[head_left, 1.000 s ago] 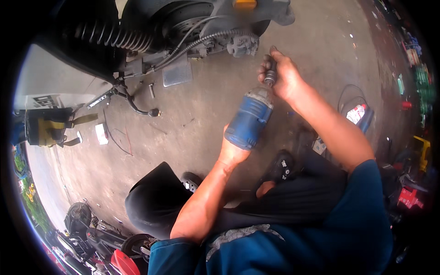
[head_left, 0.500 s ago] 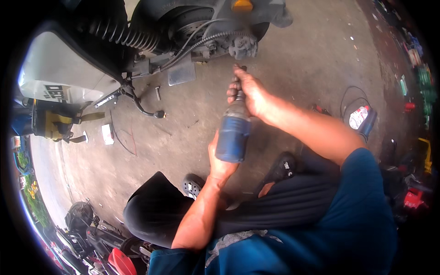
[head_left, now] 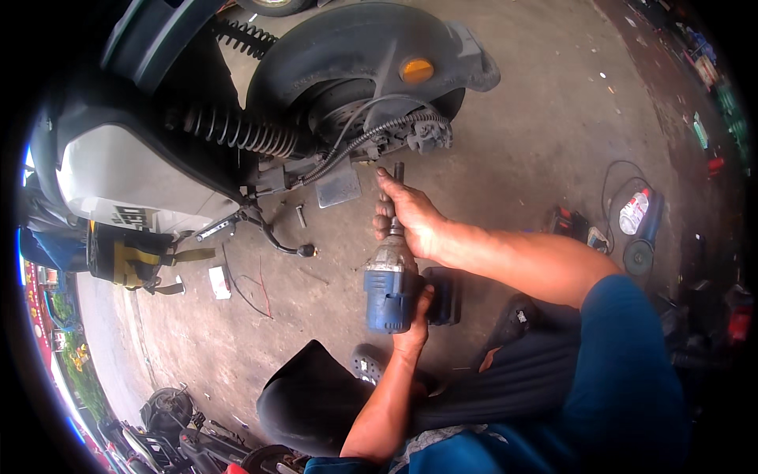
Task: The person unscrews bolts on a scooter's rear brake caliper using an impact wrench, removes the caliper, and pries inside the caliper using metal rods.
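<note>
A cordless impact wrench (head_left: 388, 296) with a blue body and grey metal nose points away from me, above the floor. My left hand (head_left: 417, 328) is closed around its handle, mostly hidden under the body. The dark battery (head_left: 444, 296) shows to the right. My right hand (head_left: 410, 212) closes around a dark socket extension (head_left: 399, 171) at the wrench's nose, its tip sticking out past the fingers. Beyond is the scooter's rear wheel area, with a dirty brake caliper (head_left: 430, 133) and a ribbed cable sleeve (head_left: 347, 152). The tip is apart from the scooter.
The scooter's white side panel (head_left: 142, 174) and coil spring (head_left: 245, 134) stand at the left. A bolt (head_left: 301, 216) and a white paper piece (head_left: 219, 283) lie on the floor. At right are a spray can (head_left: 634, 212) and an angle grinder (head_left: 643, 245).
The view has shifted, showing more of the scooter. The wrench has turned, so its battery now shows. Both hands keep their hold, and the extension's tip now shows more clearly.
</note>
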Available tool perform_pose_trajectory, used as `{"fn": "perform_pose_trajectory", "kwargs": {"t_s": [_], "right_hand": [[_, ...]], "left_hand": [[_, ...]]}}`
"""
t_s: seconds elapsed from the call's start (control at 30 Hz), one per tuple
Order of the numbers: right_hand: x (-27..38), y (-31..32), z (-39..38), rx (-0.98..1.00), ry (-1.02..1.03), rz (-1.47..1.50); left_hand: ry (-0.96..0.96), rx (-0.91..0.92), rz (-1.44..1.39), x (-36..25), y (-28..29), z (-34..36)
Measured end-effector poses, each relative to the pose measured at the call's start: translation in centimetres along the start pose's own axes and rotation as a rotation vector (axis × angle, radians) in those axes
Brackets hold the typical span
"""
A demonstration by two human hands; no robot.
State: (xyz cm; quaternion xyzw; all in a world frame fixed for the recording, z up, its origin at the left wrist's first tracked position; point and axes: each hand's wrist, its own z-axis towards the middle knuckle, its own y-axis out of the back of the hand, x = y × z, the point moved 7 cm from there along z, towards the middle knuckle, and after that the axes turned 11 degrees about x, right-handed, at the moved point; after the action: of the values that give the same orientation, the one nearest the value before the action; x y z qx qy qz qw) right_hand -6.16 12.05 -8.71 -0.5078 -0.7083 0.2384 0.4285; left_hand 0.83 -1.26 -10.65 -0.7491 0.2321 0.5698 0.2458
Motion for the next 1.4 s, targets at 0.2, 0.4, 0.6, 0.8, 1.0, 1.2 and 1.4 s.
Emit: {"fn": "perform_pose_trajectory", "kwargs": {"t_s": [0.2,0.4,0.6,0.8,1.0,1.2,1.4], "right_hand": [[0.0,0.3,0.1,-0.034,0.000,-0.006],[0.1,0.3,0.4,-0.040,0.009,-0.027],[0.3,1.1,0.7,-0.075,-0.039,0.016],[1.2,1.0,0.1,-0.074,-0.051,-0.039],[2.1,1.9,1.1,0.009,-0.082,-0.141],[5.0,2.7,2.5,0.080,0.008,-0.155],[5.8,2.9,3.0,0.137,0.043,-0.244]], "left_hand": [[0.013,-0.018,-0.111,-0.1,-0.2,0.1],[0.070,-0.056,-0.196,0.9,-0.3,-0.1],[-0.032,-0.178,-0.060,-1.7,-0.2,-1.2],[0.005,-0.288,0.180,-2.0,0.0,-1.2],[-0.319,0.150,0.617,-2.2,-2.7,2.5],[-0.264,0.186,0.754,-0.3,-2.2,6.2],[0.001,0.165,0.598,1.7,-1.2,8.1]]}}
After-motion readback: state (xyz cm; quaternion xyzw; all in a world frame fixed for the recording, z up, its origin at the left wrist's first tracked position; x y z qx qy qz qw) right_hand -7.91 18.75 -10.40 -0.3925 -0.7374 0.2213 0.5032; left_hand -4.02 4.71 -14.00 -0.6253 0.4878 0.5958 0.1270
